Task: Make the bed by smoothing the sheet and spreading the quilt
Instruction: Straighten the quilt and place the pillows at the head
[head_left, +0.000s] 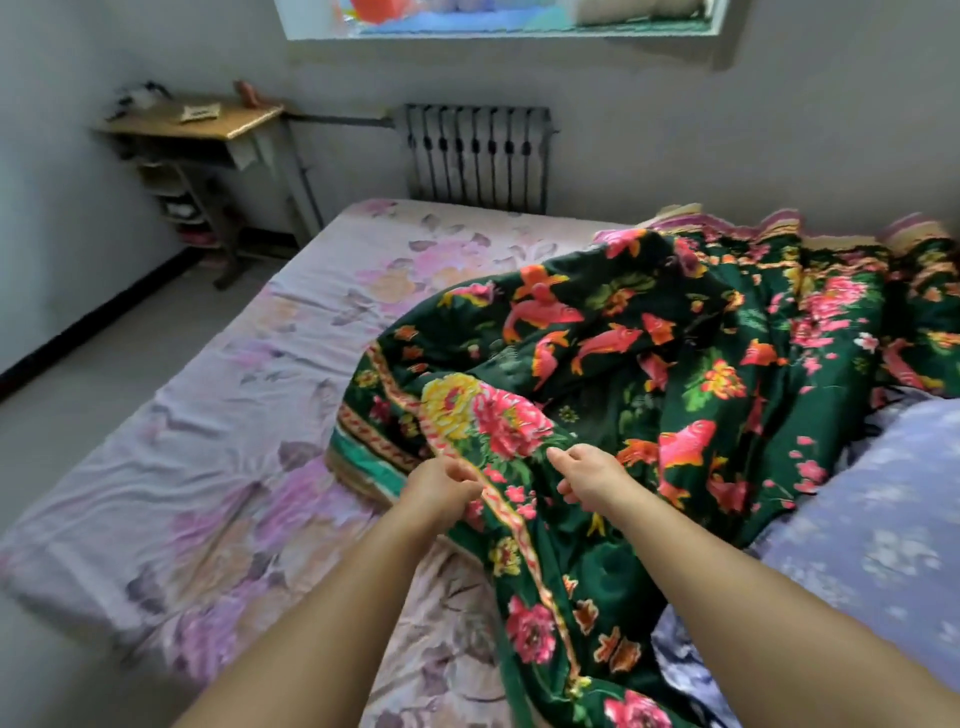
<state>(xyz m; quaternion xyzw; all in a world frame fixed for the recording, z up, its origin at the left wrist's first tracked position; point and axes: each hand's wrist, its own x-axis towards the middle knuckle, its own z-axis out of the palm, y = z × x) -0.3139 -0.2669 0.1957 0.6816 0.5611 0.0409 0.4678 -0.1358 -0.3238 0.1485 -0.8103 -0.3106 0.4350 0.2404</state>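
Left hand (439, 486) pinches quilt (649, 364) border; right hand (589, 475) curled on fabric, grip unclear. Quilt looks thick, soft, weighty: best taken by edge, over sheet (234, 415).

quilt (649, 364) bunched on bed's right half, over sheet (234, 415) | sheet bare on left | pillow (872, 509) right of quilt | surface (192, 119) beyond bed, far left | radiator (475, 156) behind bed, on wall
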